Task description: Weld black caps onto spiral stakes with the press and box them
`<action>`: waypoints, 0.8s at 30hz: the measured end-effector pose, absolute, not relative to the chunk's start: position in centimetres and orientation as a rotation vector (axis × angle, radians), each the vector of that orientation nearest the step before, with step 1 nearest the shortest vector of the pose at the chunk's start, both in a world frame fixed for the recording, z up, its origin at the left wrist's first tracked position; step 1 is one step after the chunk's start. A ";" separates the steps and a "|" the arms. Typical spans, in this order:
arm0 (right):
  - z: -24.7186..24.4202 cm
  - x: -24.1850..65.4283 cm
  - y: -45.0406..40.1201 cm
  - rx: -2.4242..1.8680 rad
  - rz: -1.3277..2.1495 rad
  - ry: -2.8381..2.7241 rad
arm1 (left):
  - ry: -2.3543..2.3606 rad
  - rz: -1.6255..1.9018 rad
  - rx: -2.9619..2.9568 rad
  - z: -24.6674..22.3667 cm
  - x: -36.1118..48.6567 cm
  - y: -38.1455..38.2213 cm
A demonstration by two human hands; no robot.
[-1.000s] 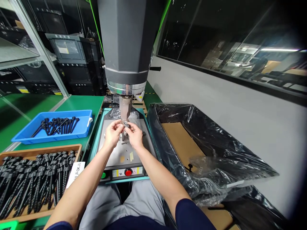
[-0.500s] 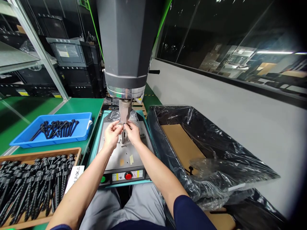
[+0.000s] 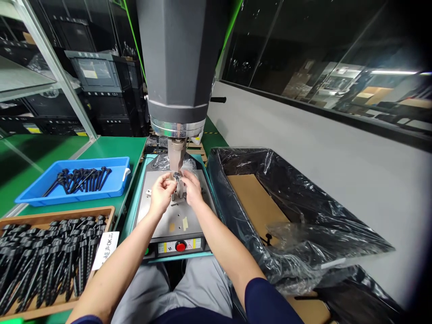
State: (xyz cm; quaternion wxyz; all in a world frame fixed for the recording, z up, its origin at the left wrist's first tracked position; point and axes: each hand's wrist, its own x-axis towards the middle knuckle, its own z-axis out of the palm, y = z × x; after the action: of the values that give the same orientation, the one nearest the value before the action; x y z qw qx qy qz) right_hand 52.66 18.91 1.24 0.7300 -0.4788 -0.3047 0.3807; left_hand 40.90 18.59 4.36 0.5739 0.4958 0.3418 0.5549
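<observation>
Between my hands, just under the metal tool tip [image 3: 176, 155] of the press, is a small black plastic part [image 3: 176, 176], its exact kind too small to make out. My left hand [image 3: 162, 192] pinches it from the left with thumb and fingers. From the right, my right hand [image 3: 192, 188] closes its fingertips on the same part. Below them a small metal fixture [image 3: 180, 194] stands on the grey base plate [image 3: 162, 221], partly hidden by the hands.
The dark press head [image 3: 178, 58] hangs above my hands. On the left are a blue tray [image 3: 113, 180] and a wooden tray [image 3: 110, 218], both with several black stemmed parts. A plastic-lined bin [image 3: 232, 193] stands right. A red button [image 3: 180, 246] sits on the front panel.
Both hands have shifted slightly down and apart, and more of the black part shows between the fingertips. The press head and trays stay in place.
</observation>
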 end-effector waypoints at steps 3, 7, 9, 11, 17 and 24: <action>0.9 53.0 18.4 -0.982 0.921 -0.509 | 0.849 1.267 1.176 4.2 41.1 18.3; 0.7 53.3 17.7 -0.971 0.974 -0.404 | 0.906 1.256 1.166 4.2 41.1 18.0; 0.6 53.3 17.2 -0.975 1.008 -0.394 | 0.911 1.251 1.179 4.3 41.1 17.9; 0.4 53.2 16.8 -0.975 1.045 -0.393 | 0.911 1.246 1.198 4.3 41.0 17.8; -0.3 53.0 15.3 -1.018 1.083 -0.357 | 0.955 1.225 1.232 4.1 40.9 17.7; -1.6 53.1 13.7 -1.062 1.087 -0.356 | 1.020 1.156 1.241 4.4 40.5 16.9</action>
State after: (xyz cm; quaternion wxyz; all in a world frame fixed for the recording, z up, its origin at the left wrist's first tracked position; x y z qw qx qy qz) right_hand 53.05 13.73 -1.58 0.7105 -0.4788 -0.1602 0.4902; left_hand 40.53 16.88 4.39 0.5491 0.5241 0.4307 0.4882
